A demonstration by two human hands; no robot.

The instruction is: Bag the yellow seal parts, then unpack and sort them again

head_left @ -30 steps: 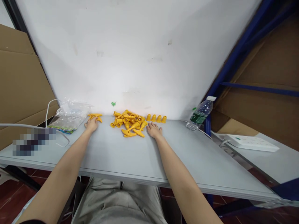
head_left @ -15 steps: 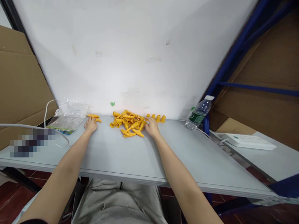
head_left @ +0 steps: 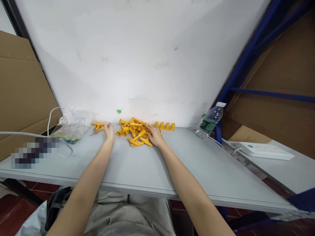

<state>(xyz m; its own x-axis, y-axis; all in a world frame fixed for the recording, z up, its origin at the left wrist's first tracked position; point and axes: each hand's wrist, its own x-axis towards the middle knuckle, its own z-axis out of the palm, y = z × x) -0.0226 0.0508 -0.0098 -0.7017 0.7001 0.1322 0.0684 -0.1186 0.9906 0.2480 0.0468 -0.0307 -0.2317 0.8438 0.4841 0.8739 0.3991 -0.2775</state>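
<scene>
In the head view a pile of yellow plastic pieces, cup-shaped ones and T-shaped handles, lies on the grey table by the back panel. My right hand rests at the pile's right side, fingers stretched over the pieces, apparently touching them. Left of the pile, my left hand stands on edge with its fingers extended and nothing visible in it. Beside it are a few yellow handles and a scatter of small metal screws. Several yellow cups stand in a row right of the pile.
A clear plastic bag and a white cable lie at the left. A tilted water bottle leans at the right, near a white power strip. A blue metal frame and cardboard flank the table.
My left hand has moved right, away from the handles, uncovering the small screws. My right hand has shifted left onto the pile, and the row of cups now shows fully.
</scene>
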